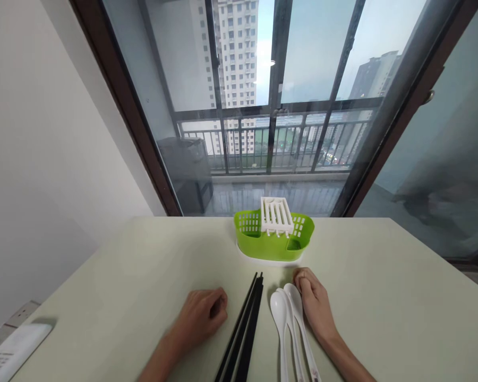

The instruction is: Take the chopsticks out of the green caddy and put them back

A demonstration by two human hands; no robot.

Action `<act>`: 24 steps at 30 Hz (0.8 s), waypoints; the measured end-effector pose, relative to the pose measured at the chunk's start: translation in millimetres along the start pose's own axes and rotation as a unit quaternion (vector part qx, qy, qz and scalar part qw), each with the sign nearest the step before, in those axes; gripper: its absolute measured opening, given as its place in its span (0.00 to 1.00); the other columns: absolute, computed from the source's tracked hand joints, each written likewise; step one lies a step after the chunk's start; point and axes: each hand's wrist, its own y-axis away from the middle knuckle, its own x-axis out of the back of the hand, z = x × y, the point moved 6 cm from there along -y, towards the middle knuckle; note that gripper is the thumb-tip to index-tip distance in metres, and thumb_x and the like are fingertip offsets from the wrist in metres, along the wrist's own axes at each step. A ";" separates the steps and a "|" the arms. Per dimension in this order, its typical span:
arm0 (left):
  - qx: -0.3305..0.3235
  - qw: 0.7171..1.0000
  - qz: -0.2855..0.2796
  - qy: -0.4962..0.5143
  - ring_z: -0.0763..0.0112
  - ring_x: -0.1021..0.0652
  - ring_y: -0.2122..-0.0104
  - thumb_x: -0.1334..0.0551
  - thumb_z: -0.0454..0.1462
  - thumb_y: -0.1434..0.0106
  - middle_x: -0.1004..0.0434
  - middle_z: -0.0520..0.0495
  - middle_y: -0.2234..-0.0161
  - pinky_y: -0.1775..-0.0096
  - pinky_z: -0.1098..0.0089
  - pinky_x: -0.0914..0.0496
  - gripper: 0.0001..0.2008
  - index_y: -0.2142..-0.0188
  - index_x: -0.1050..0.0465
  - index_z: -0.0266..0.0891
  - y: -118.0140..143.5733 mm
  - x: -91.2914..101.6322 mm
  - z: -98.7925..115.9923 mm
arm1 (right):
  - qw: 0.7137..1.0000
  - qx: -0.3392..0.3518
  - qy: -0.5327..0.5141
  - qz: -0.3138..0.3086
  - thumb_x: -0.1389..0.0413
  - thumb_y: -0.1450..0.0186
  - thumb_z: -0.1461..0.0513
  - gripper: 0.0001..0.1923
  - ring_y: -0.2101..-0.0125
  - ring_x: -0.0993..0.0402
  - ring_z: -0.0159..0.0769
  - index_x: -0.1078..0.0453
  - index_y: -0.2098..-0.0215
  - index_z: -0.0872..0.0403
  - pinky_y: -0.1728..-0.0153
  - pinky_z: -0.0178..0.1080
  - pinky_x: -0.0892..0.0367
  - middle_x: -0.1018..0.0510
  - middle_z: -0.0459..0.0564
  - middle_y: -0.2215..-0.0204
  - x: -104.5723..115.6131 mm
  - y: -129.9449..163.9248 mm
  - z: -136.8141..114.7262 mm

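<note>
- My black chopsticks [253, 323] lie in front of me, far ends towards 12 o'clock, gathered lengthwise, probably to stay together.
- At their 3 o'clock, white spoons [294, 300] lie bowls away from me, apparently sorted by kind.
- At 9 o'clock my left hand [205, 314] curls loosely, visibly gripping nothing.
- At 2 o'clock my right hand [313, 302] is folded beside the bowls; whether it touches them I cannot tell.
- Towards 12, a green basket [269, 248] bears a tilted white rack [277, 227].
</note>
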 end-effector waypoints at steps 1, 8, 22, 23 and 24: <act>-0.002 1.000 0.002 -0.004 0.73 0.28 0.75 0.45 0.31 0.38 0.27 0.55 0.76 0.67 0.71 0.39 0.07 0.67 0.29 0.41 0.3 0.2 0.2 | 1.000 0.003 0.000 0.001 0.53 0.32 0.57 0.16 0.71 0.38 0.37 0.44 0.77 0.48 0.65 0.38 0.43 0.38 0.42 0.74 0.1 -0.1 0.2; 0.008 1.000 0.009 -0.005 0.74 0.29 0.77 0.42 0.36 0.36 0.29 0.56 0.78 0.68 0.71 0.40 0.06 0.70 0.31 0.41 -0.6 1.0 0.5 | 1.000 0.016 0.006 0.005 0.54 0.32 0.57 0.16 0.71 0.38 0.37 0.45 0.78 0.48 0.65 0.39 0.43 0.37 0.43 0.75 0.3 -0.9 0.7; 0.030 0.997 -0.059 0.028 0.72 0.29 0.74 0.35 0.61 0.42 0.30 0.56 0.76 0.64 0.70 0.40 0.27 0.70 0.32 0.40 3.6 -3.3 3.7 | 1.000 0.016 0.019 0.007 0.53 0.32 0.58 0.14 0.68 0.34 0.38 0.39 0.76 0.49 0.62 0.38 0.42 0.33 0.43 0.72 0.5 -1.3 3.3; 0.031 0.997 -0.062 0.027 0.71 0.28 0.73 0.34 0.62 0.44 0.29 0.56 0.76 0.63 0.70 0.40 0.28 0.70 0.31 0.40 3.5 -3.2 3.9 | 1.000 0.016 0.020 0.008 0.53 0.32 0.58 0.14 0.68 0.34 0.38 0.38 0.75 0.49 0.62 0.38 0.42 0.33 0.43 0.72 0.7 -1.2 3.4; 0.031 0.997 -0.064 0.026 0.71 0.28 0.72 0.33 0.64 0.46 0.29 0.56 0.76 0.63 0.69 0.40 0.29 0.70 0.31 0.40 3.5 -3.3 3.9 | 1.000 0.016 0.021 0.008 0.53 0.32 0.58 0.14 0.68 0.34 0.38 0.38 0.75 0.49 0.62 0.38 0.42 0.33 0.43 0.72 0.8 -1.2 3.4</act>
